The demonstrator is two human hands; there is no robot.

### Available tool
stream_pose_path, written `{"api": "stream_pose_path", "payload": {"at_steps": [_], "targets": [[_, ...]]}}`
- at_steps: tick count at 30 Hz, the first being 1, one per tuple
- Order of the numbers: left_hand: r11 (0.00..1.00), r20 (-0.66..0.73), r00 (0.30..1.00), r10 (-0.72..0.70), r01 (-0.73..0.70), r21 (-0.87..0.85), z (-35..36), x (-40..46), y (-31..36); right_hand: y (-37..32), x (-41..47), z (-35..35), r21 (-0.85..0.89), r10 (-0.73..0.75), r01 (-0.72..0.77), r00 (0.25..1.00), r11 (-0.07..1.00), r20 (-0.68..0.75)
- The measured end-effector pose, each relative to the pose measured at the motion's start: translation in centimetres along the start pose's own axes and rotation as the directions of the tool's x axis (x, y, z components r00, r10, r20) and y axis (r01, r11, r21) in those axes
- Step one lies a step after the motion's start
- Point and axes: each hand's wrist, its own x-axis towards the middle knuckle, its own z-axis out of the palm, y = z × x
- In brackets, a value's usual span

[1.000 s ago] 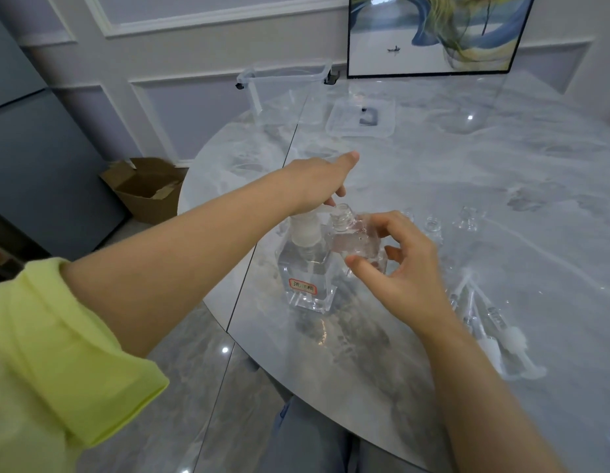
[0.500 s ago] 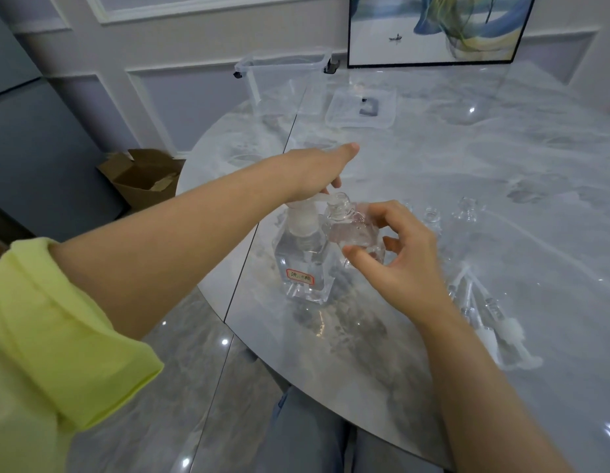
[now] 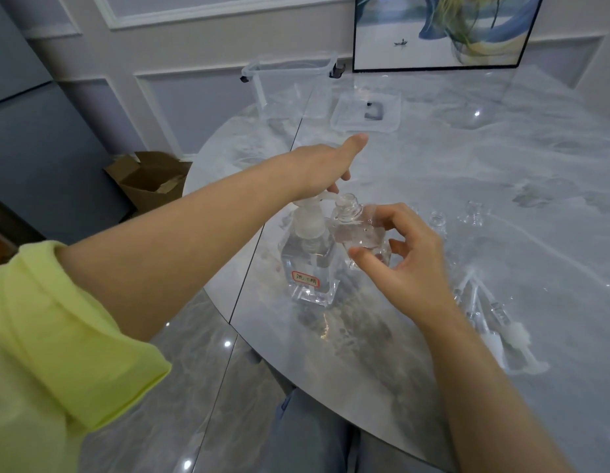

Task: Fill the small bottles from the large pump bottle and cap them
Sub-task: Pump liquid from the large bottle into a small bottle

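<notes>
Pump bottle near table edge, hands at it

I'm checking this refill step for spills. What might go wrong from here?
1. The small bottle is tilted under the pump nozzle; if its narrow mouth drifts, liquid may land on the table.
2. The right hand only pinches it, so the clear bottle might slip.
3. The left hand pressing hard could tip the pump bottle.
</notes>
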Motion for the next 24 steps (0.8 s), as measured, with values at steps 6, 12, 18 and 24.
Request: {"api": "stream_pose_path", "payload": {"at_steps": [6,12,18,24], "targets": [[0.999,0.033,0.999,-0.032,0.031,0.036,0.53,0.44,-0.36,0.54,0.08,-0.01,-0.031,0.003,-0.003,1.0,1.0,0.013],[0.999,0.067,0.997,-0.036,0.037,-0.011,0.27,0.41,-0.39,0.51,0.04,0.06,-0.045,-0.008,0.008,1.0,0.999,0.02],[0.999,0.077,0.997,-0.001,0.004,-0.045,0.37,0.6,-0.6,0.49,0.09,0.0,-0.05,-0.014,0.015,1.0,0.999,0.015],[0.998,0.036,0.999,0.012,-0.009,-0.068,0.44,0.78,-0.86,0.36,0.02,0.09,-0.05,-0.019,0.019,1.0,0.999,0.01]]}}
